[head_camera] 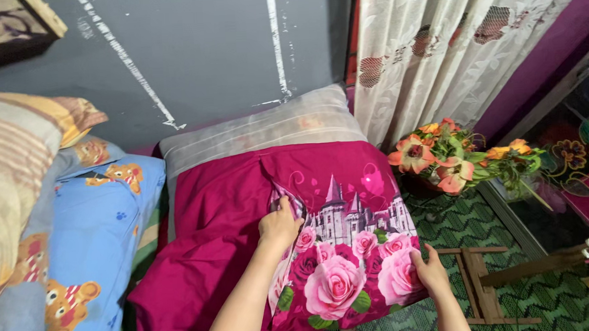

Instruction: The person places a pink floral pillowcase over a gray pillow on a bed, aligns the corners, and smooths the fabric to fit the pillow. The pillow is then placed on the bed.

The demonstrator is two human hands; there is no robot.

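We see a green patterned floor mat (565, 306) carrying the magenta-cased pillow (204, 209), with artificial flowers (453, 158) at its far edge.

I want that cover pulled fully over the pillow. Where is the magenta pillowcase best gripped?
Probably at the open hem of the magenta pillowcase, coming from the near side. The pale pillow still sticks out beyond that edge; the left hand already pinches a fold close to it.

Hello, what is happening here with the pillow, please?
A person is handling a magenta pillowcase printed with a castle and pink roses, half pulled over a pale pillow. The left hand grips a fold at the cover's opening; the right hand holds its right edge. A blue bear-print pillow lies beside it.
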